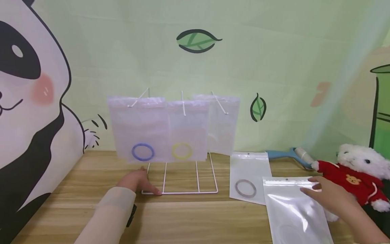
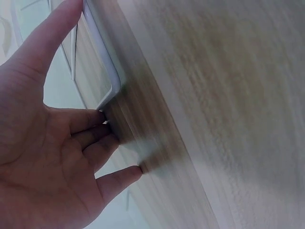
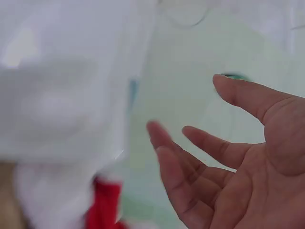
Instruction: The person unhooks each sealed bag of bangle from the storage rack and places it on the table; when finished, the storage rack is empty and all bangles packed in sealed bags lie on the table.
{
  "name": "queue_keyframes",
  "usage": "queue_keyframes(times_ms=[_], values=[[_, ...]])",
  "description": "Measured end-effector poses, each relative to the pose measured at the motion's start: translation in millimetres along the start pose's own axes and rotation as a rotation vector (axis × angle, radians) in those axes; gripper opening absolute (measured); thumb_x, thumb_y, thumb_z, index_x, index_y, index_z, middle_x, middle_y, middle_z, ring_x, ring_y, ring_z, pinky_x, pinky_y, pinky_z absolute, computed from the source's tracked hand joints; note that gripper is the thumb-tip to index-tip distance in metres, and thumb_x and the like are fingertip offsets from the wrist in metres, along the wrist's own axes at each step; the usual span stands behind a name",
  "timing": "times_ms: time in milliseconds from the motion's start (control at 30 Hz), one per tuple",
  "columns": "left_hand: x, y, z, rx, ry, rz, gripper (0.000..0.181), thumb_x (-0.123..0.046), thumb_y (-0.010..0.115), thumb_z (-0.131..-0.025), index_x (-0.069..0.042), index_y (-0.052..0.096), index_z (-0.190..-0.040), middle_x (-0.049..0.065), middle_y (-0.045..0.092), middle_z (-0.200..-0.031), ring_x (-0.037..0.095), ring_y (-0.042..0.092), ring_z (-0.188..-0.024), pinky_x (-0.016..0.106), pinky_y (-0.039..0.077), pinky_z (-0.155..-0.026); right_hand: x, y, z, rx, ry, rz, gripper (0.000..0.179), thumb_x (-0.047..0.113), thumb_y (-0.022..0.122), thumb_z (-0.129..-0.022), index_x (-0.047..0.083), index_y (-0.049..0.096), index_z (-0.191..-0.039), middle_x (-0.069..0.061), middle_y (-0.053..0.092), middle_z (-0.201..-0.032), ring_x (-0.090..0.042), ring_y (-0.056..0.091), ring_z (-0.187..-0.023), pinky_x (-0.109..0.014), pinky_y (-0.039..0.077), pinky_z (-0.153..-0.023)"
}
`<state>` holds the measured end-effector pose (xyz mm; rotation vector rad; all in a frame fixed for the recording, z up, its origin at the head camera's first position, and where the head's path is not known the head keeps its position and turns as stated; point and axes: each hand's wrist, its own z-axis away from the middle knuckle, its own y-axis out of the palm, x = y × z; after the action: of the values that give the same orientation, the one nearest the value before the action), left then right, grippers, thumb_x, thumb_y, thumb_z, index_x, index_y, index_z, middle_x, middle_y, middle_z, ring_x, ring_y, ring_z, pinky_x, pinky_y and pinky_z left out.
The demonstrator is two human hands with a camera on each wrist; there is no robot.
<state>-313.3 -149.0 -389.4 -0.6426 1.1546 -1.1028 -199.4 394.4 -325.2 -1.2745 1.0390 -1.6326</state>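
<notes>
My left hand (image 1: 139, 181) is at the front left corner of a white wire display rack (image 1: 189, 193). Its thumb lies against the front rail, and the other fingertips rest near the corner and the tabletop, as the left wrist view shows. From the rack's hooks hang several frosted zip bags, one with a blue ring (image 1: 143, 152), one with a yellow ring (image 1: 181, 151). My right hand (image 1: 330, 196) hovers with spread fingers over the top right of a white zip bag (image 1: 295, 210); the right wrist view shows nothing between the fingers. Another zip bag (image 1: 250, 169) holds a greyish ring (image 1: 245, 188).
A plush bear (image 1: 353, 178) in a red sweater sits at the right edge, beside my right hand. Behind the bags lies a blue-handled roller (image 1: 286, 154). A green cartoon backdrop (image 1: 289, 67) rises along the back of the wooden table (image 1: 182, 220).
</notes>
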Motion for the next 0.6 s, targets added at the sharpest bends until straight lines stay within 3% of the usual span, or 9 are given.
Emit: queue_keyframes(times_ms=[100, 267, 400, 600], values=[[1.6, -1.5, 1.4, -0.004, 0.006, 0.003, 0.119, -0.054, 0.086, -0.069, 0.016, 0.029, -0.146, 0.034, 0.020, -0.156, 0.052, 0.027, -0.140, 0.057, 0.028, -0.114, 32, -2, -7.2, -0.066, -0.142, 0.008, 0.082, 0.052, 0.066, -0.090, -0.012, 0.044, -0.136, -0.038, 0.055, -0.125, -0.052, 0.055, -0.110, -0.060, 0.053, -0.076], [2.4, -3.0, 5.7, -0.013, 0.003, -0.001, 0.119, -0.055, 0.086, -0.069, 0.015, 0.030, -0.147, 0.033, 0.020, -0.156, 0.052, 0.026, -0.140, 0.058, 0.027, -0.114, 93, 0, -24.6, -0.143, -0.298, -0.058, 0.067, 0.038, 0.061, -0.097, -0.011, 0.044, -0.140, -0.037, 0.047, -0.138, -0.054, 0.046, -0.124, -0.067, 0.044, -0.093], [1.5, -3.5, 8.0, -0.015, 0.007, -0.004, 0.116, -0.054, 0.085, -0.069, 0.014, 0.032, -0.147, 0.033, 0.021, -0.156, 0.051, 0.026, -0.140, 0.058, 0.028, -0.114, 134, 1, -46.5, -0.170, -0.346, -0.120, 0.070, 0.036, 0.060, -0.099, -0.010, 0.037, -0.146, -0.035, 0.039, -0.145, -0.054, 0.038, -0.131, -0.067, 0.036, -0.102], [1.3, -2.4, 7.2, -0.024, 0.006, -0.007, 0.114, -0.055, 0.086, -0.069, 0.012, 0.035, -0.146, 0.031, 0.023, -0.156, 0.051, 0.027, -0.141, 0.058, 0.028, -0.114, 176, -1, -81.6, -0.193, -0.332, -0.297, 0.073, 0.033, 0.052, -0.103, -0.003, 0.017, -0.156, -0.030, 0.026, -0.156, -0.049, 0.026, -0.142, -0.063, 0.027, -0.112]])
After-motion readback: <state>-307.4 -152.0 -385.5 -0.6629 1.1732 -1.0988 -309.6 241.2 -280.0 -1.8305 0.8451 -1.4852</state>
